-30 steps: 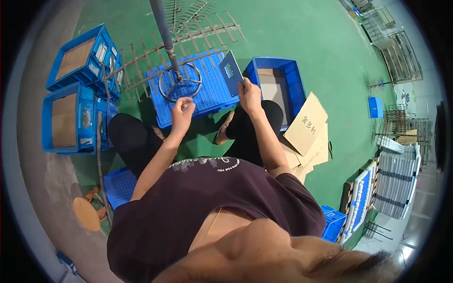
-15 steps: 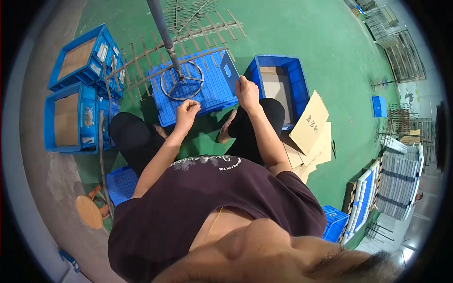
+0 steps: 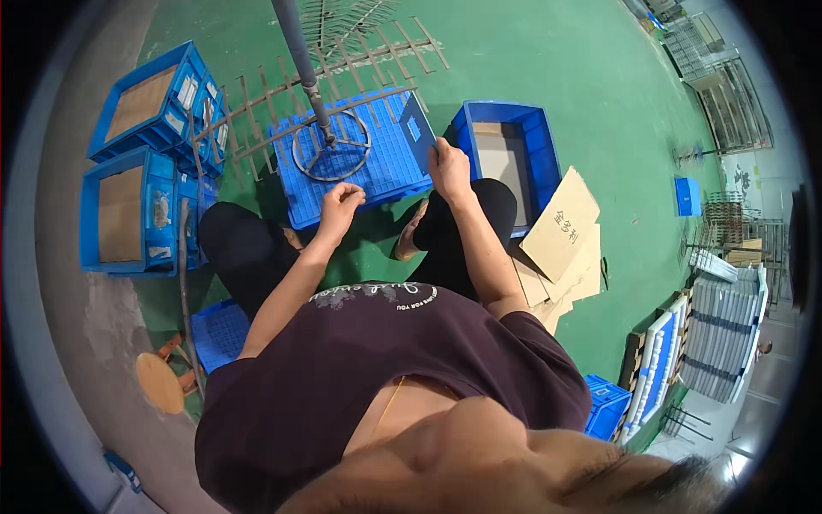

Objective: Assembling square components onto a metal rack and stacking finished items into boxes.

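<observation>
I sit over an upturned blue slatted crate [image 3: 377, 163] on the green floor. A metal ring base [image 3: 330, 154] with a grey pole [image 3: 295, 51] stands on it. My right hand [image 3: 449, 167] grips a dark blue flat panel [image 3: 417, 128], held upright at the crate's right edge. My left hand [image 3: 342, 201] hovers at the crate's near edge with its fingers curled shut; I cannot make out anything in it.
A blue bin [image 3: 544, 146] with a cardboard liner sits right of the crate, with cardboard sheets [image 3: 561, 227] beside it. Blue bins [image 3: 163, 214] are stacked at left. A pronged metal rack [image 3: 342, 60] lies behind. A wooden stool [image 3: 158, 381] is at lower left, stacked trays [image 3: 719, 325] at right.
My left hand has edged slightly to the right along the crate's near edge. My right hand and the blue panel have stayed where they were.
</observation>
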Available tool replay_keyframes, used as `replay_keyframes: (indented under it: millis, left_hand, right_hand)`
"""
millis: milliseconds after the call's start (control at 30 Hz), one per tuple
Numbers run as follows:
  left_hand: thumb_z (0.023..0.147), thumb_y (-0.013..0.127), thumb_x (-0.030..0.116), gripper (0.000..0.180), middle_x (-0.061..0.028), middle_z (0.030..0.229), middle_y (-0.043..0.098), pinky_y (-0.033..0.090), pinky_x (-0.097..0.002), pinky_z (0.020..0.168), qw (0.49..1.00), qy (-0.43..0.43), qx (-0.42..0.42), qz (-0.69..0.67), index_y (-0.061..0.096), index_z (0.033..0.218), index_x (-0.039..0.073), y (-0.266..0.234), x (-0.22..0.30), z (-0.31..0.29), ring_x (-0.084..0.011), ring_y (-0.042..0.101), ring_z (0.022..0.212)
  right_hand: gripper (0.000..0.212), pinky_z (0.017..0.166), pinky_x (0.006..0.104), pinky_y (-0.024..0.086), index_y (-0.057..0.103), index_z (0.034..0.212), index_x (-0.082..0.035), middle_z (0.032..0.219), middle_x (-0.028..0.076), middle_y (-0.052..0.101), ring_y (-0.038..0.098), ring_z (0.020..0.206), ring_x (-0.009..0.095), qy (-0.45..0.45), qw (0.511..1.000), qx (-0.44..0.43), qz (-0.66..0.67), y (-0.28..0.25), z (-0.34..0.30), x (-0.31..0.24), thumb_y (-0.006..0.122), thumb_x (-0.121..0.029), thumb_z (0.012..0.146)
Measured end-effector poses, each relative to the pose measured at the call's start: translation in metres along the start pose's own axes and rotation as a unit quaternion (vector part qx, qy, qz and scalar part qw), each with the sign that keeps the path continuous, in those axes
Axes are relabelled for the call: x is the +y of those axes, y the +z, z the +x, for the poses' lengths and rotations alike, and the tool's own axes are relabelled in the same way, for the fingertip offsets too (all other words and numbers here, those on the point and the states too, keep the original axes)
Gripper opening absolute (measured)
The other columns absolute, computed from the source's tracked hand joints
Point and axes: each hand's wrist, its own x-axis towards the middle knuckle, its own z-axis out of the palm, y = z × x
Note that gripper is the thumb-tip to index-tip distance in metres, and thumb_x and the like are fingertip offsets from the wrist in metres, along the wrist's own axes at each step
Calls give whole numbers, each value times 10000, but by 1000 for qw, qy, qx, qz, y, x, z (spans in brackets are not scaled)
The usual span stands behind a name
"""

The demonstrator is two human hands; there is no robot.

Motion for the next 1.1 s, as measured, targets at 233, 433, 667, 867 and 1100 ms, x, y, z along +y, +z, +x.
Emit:
replay_keyframes:
  millis: [233, 433, 667, 867, 1100]
  left_hand:
    - [835, 550, 120, 115, -43, 851, 618, 417, -225, 665, 1000, -26, -1, -1, 579, 892, 25, 0, -3, -2, -109, 584, 780]
    - [834, 552, 134, 127, -46, 872, 623, 414, -226, 665, 999, -43, -8, 0, 575, 904, 31, -2, -6, -1, -112, 588, 792]
    - [840, 552, 158, 146, -51, 888, 624, 426, -231, 672, 993, -115, 5, 3, 572, 930, 45, -6, -10, -3, -128, 596, 801]
    - [845, 551, 186, 165, -64, 900, 624, 446, -244, 678, 979, -194, 35, -61, 555, 947, 57, -22, -34, -1, -152, 608, 826]
    - [840, 561, 194, 155, -53, 844, 623, 446, -231, 627, 963, -223, 94, -120, 546, 924, 63, -42, -42, -2, -146, 616, 755]
  right_hand:
    - [129, 576, 450, 452, 554, 879, -15, 686, 212, 579, 577, 653, 380, -5, 1000, 0, 3, 1, 0, -1, 539, -115, 799]
    - [121, 578, 448, 452, 550, 875, -20, 693, 208, 583, 577, 654, 379, -10, 1000, 14, -11, 4, 0, 2, 533, -114, 801]
    - [133, 567, 453, 430, 553, 839, -6, 663, 229, 561, 561, 644, 398, 64, 997, 36, -14, -8, -9, 8, 530, -132, 802]
    - [207, 563, 367, 502, 571, 920, 42, 744, 145, 610, 611, 648, 275, 284, 903, 174, 271, 54, -45, 45, 549, -124, 798]
    - [305, 586, 384, 551, 465, 1123, -21, 965, 129, 568, 600, 780, 259, 521, 623, 109, 573, 163, -79, 94, 540, -104, 839]
